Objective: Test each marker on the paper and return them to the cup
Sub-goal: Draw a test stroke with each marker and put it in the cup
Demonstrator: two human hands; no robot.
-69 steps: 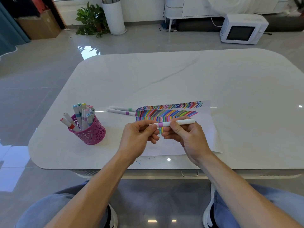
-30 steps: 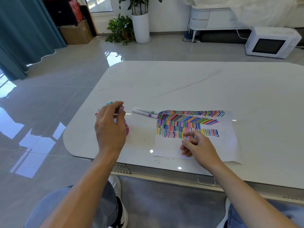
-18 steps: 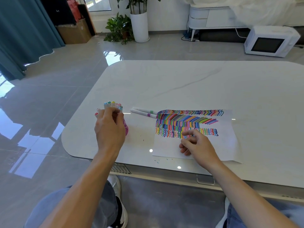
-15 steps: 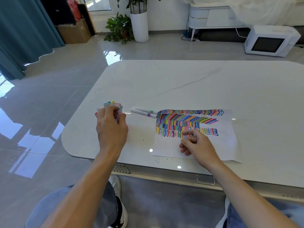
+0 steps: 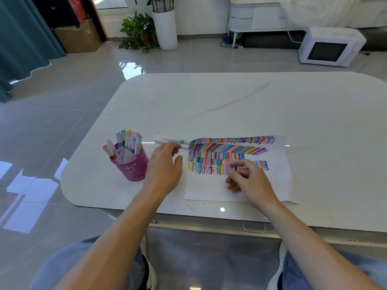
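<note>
Standing bunched in the pink cup (image 5: 130, 167), the markers (image 5: 127, 143) are white-barrelled with coloured end caps and bands: blue, teal, yellow and pink. Two red-tipped ones lean out toward 10 o'clock. The cup, a cut-out lattice pot, sits on the white table (image 5: 230, 101) near its front left corner. Two loose markers (image 5: 170, 139) lie side by side at 2 o'clock from the cup, one green-banded and one purple-banded, their ends reaching the paper (image 5: 203, 189). The left hand (image 5: 165, 166) lies between cup and paper, with its fingers stretched onto the nearer loose marker and its thumb spread, gripping nothing. The paper, at 3 o'clock from that hand, carries rows of many-coloured zigzags, slanted bars and squiggles. The right hand (image 5: 249, 181) rests on it, fingers loosely curled, with nothing visible in them.
</note>
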